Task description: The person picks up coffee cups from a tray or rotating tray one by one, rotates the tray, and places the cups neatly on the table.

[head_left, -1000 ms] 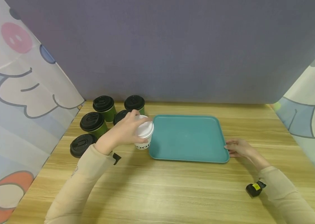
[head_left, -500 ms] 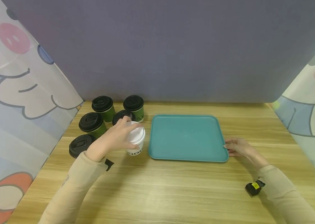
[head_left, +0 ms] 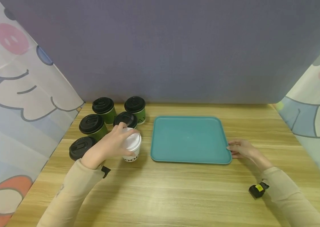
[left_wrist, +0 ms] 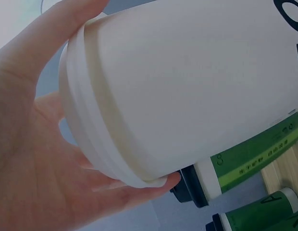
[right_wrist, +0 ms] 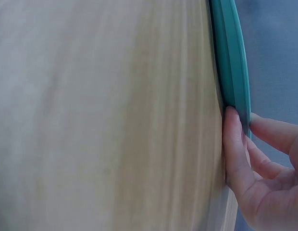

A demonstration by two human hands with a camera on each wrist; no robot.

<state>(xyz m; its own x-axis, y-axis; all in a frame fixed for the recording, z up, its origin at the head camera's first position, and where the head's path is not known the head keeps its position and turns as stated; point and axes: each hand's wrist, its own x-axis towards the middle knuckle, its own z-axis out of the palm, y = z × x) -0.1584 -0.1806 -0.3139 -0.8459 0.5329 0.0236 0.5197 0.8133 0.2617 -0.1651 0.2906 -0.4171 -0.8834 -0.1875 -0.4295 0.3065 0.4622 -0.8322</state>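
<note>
In the head view my left hand [head_left: 110, 144] grips a white lidded paper cup [head_left: 134, 144] from above, around its lid. The cup has dark lettering and is left of the teal tray [head_left: 188, 138]. Whether its base touches the table cannot be told. Close up in the left wrist view, thumb and fingers span the lid [left_wrist: 98, 110]. My right hand [head_left: 243, 149] pinches the tray's right rim near its front corner. In the right wrist view, fingertips lie on both sides of the tray edge [right_wrist: 234, 62].
Several green cups with black lids stand at the back left, such as a cup [head_left: 135, 110] against the wall side and a cup [head_left: 93, 126] behind my left forearm. A grey panel [head_left: 177, 53] closes the back of the wooden table [head_left: 171, 195].
My left hand has moved left and toward me with the white cup, away from the tray's left edge. The right hand and tray look unmoved.
</note>
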